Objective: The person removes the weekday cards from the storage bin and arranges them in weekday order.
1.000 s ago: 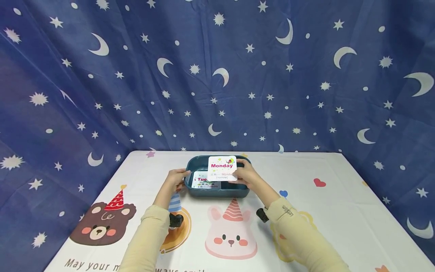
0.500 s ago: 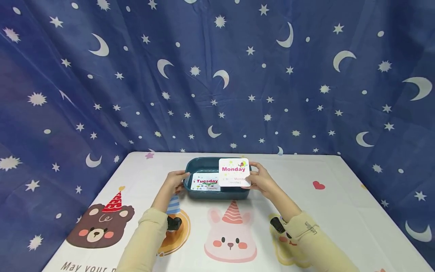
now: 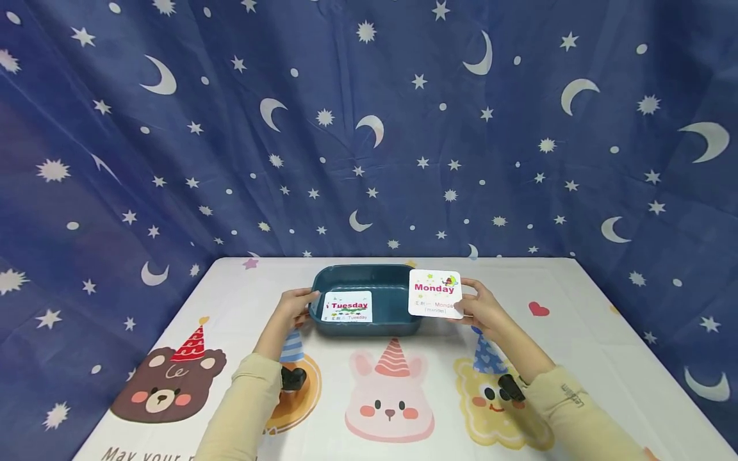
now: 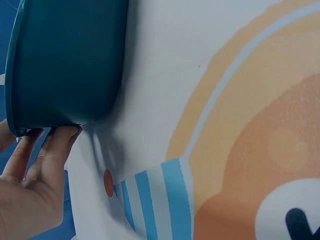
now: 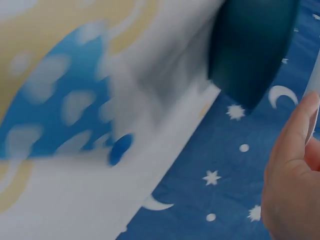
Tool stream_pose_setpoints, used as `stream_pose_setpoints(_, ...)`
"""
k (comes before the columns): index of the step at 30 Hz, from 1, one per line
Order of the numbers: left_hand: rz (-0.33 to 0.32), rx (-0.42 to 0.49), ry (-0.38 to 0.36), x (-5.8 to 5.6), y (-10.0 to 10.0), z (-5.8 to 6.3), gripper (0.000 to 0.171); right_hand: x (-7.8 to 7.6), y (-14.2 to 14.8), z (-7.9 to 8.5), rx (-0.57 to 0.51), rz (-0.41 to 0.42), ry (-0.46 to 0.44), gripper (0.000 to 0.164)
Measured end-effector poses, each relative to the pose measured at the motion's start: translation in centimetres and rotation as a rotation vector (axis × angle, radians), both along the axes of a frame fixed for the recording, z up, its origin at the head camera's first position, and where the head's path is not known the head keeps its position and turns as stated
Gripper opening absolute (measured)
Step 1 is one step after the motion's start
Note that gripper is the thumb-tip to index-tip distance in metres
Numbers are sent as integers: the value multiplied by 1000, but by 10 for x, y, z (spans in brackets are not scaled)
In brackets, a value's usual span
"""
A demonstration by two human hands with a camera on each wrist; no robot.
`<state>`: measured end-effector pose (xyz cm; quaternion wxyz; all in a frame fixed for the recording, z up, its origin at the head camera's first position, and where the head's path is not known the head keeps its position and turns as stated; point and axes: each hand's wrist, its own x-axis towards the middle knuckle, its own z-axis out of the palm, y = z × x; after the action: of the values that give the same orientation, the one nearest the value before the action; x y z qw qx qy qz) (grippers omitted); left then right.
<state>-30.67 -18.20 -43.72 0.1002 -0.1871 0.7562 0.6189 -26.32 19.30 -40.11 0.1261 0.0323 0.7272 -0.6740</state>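
A dark teal plastic tub [image 3: 369, 329] stands near the back of the table, and my left hand [image 3: 293, 308] grips its left end. In the left wrist view, the fingers [image 4: 55, 152] lie against the tub's outer wall and the thumb is at the rim. My right hand [image 3: 483, 310] pinches the right edge of a white "Monday" card [image 3: 434, 296], held up at the tub's right end and overlapping its rim in the head view. Inside the tub, a "Tuesday" card [image 3: 348, 308] lies face up at the left. The right wrist view catches only a sliver of the held card [image 5: 314, 82].
The white tablecloth [image 3: 519, 346] carries printed cartoon animals and hearts. Behind the table hangs a blue curtain [image 3: 323, 147] with moons and stars. Black wrist cameras sit by both cream sleeves [image 3: 254, 390].
My right hand has carried the "Monday" card rightward from over the tub to its right end, uncovering the "Tuesday" card. The left hand keeps its grip on the tub.
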Motion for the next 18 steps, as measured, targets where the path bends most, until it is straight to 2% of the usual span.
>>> stream_pose_setpoints(4, -16, 2, 0, 2, 1, -1, 47, -1, 14, -4, 5, -33, -22, 73)
stream_pose_setpoints(13, 0, -13, 19, 2, -1, 0, 46, -12, 37, -7, -40, -133, -62, 80)
stream_pose_setpoints(18, 0, 1, 23, 2, -1, -1, 46, -25, 47, -13, 39, -180, -48, 77)
